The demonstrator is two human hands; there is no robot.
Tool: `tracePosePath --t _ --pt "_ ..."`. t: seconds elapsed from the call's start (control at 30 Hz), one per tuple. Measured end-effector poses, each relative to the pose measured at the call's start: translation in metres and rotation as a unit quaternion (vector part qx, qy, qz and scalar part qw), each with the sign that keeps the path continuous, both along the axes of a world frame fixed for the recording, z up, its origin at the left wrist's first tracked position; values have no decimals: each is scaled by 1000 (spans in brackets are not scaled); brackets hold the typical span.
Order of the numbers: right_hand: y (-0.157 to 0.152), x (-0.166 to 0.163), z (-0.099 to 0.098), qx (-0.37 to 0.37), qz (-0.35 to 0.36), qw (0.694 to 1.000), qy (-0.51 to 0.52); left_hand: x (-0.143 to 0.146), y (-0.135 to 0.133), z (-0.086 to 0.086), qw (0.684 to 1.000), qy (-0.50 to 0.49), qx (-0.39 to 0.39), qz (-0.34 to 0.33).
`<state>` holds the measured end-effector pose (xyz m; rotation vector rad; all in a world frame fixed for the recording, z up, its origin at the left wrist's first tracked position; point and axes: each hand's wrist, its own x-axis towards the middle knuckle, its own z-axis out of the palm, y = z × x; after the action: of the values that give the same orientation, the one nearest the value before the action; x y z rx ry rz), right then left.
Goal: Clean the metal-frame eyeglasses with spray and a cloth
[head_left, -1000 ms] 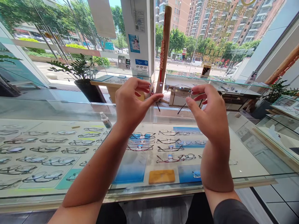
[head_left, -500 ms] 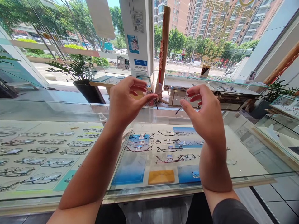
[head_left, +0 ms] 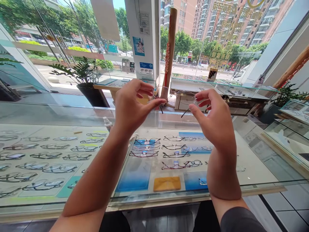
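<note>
A pair of thin-rimmed eyeglasses (head_left: 171,93) is held up above the glass counter, lenses facing away from me. My left hand (head_left: 135,104) pinches its left side near the hinge between thumb and fingers. On the opposite side, my right hand (head_left: 212,116) grips the right hinge area the same way. Both dark temple tips (head_left: 184,113) point down and back toward me. The fine rims are hard to make out against the bright window. Below lies the glass display case (head_left: 251,161) with rows of eyeglass frames (head_left: 145,153) inside.
A small white spray bottle (head_left: 107,123) stands on the counter by my left forearm. Under the glass lie a yellow case (head_left: 167,183) and blue cards (head_left: 132,177). Beyond are a potted plant (head_left: 90,93), a wooden post (head_left: 171,48) and another display counter (head_left: 241,87).
The eyeglasses have tilted slightly, so their rims look flatter and fainter. Both hands have shifted a little to the right and slightly down, keeping their pinch.
</note>
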<state>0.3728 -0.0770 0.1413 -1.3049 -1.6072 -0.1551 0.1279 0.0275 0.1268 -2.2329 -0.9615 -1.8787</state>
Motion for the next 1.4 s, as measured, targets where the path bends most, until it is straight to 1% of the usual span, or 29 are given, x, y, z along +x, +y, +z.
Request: tracePosePath --t 0.4,0.7,0.93,1.2,1.4 --pt "0 1 0 -13 -9 1000 0 2 -5 1 1000 1 9 13" --pt "2 2 -1 -9 -6 1000 0 3 -8 1 1000 -3 3 15" --pt "4 1 -1 -4 3 1000 -8 -3 2 0 1000 2 -7 2" --pt "3 -7 1 9 3 1000 -23 -12 14 4 997 8 -70 -24" --pt "3 -9 0 20 11 999 -28 -14 21 6 996 -6 -82 -39"
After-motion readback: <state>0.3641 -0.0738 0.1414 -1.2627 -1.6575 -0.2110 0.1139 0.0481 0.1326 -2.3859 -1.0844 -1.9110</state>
